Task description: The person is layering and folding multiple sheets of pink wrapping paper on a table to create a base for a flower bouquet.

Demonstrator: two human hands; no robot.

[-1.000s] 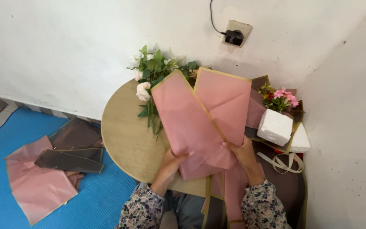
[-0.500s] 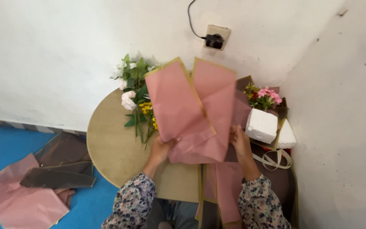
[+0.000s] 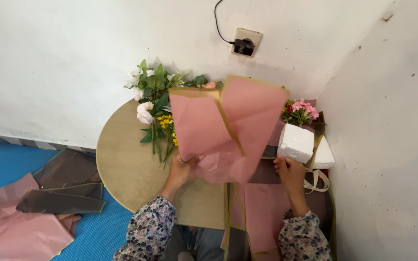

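Round table (image 3: 122,164) | left grip (image 3: 182,166) pinches pink wrapping paper (image 3: 228,125) | right grip (image 3: 289,169) loosely curled, beside paper

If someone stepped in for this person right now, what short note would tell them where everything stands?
Left hand: grips the lower left edge of the folded pink wrapping paper, raised above the round table.
Right hand: off the sheet, resting on the dark sheets beside the white foam block.
Flowers: lying loose on the table against the wall, unwrapped.
More pink and dark sheets lie on the blue floor.
Done: paper folded with gold edges showing.
Left: flowers are not yet in the paper.
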